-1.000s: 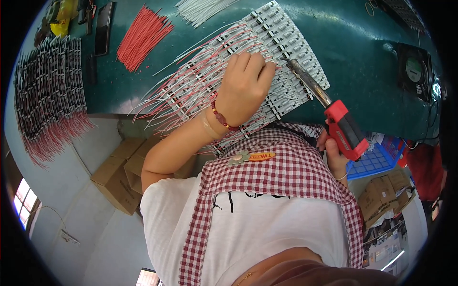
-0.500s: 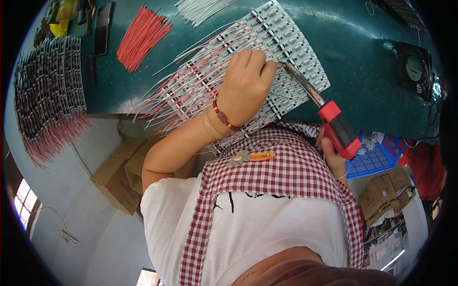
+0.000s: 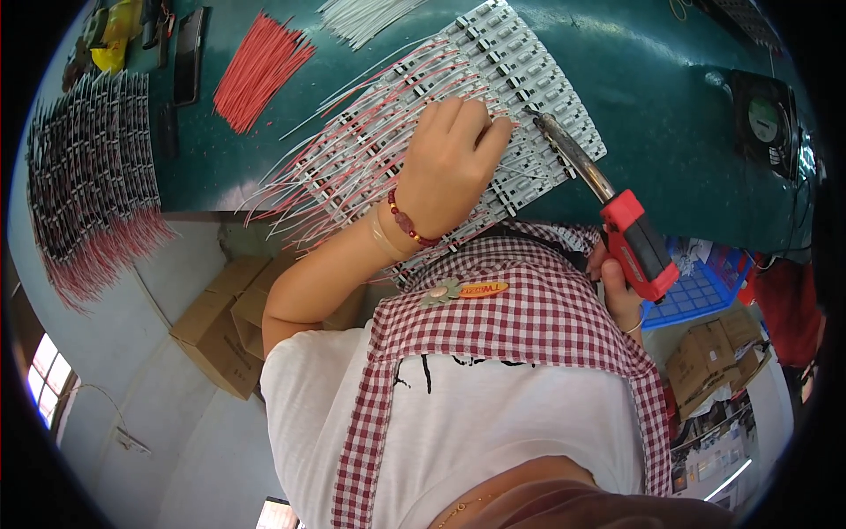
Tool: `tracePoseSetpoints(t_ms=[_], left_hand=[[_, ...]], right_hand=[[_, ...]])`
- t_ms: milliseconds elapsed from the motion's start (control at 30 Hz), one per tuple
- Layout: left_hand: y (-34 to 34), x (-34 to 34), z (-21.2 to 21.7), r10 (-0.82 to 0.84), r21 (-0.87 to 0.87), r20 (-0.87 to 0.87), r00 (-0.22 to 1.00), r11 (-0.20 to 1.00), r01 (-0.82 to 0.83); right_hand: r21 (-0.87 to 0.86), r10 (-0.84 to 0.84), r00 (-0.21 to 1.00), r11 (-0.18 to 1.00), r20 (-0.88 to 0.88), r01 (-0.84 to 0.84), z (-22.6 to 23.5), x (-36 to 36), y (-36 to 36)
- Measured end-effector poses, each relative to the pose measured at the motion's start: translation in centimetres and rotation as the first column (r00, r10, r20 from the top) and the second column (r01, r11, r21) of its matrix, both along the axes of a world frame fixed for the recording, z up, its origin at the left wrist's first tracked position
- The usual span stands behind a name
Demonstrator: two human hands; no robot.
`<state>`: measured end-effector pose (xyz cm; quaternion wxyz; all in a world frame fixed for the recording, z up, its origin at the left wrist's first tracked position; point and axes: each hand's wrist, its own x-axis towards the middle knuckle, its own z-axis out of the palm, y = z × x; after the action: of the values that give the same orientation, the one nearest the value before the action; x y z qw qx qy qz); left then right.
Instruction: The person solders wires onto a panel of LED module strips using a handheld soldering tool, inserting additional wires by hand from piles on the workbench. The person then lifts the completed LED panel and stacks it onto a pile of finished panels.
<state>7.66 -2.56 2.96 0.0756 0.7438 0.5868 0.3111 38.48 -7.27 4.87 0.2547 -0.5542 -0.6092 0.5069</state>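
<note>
My left hand (image 3: 451, 163) presses down on a row of white strip boards (image 3: 520, 75) with red and white wires (image 3: 352, 167) fanning out to the left; its fingertips pinch a wire end near the boards' middle. My right hand (image 3: 617, 291) grips the red handle of a soldering iron (image 3: 630, 234). The iron's metal tip (image 3: 539, 119) rests on the boards just right of my left fingertips. A red bead bracelet circles my left wrist.
The boards lie on a green bench (image 3: 670, 106). A bundle of red wires (image 3: 260, 70) and white wires (image 3: 366, 16) lie at the back. More wired strips (image 3: 88, 185) are at far left. A small fan (image 3: 762, 119) sits right; a blue crate (image 3: 696, 295) and cardboard boxes (image 3: 220, 322) are below.
The soldering iron has moved left and up across the boards, its tip now close to my left fingertips. My left hand has stayed in place on the boards.
</note>
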Motion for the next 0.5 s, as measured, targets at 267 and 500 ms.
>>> tracePoseSetpoints(t_ms=[267,500], left_hand=[[-0.28,0.77,-0.52,0.018,-0.021,0.074,0.997,1.000,-0.017],[-0.43,0.96,-0.20,0.014,-0.060,0.068,0.998,0.998,-0.010]], right_hand=[[-0.031,0.044,0.998,0.999,0.041,-0.043,-0.32,0.67,-0.36],[-0.022,-0.012,0.999,1.000,-0.034,0.011,-0.12,-0.20,-0.01]])
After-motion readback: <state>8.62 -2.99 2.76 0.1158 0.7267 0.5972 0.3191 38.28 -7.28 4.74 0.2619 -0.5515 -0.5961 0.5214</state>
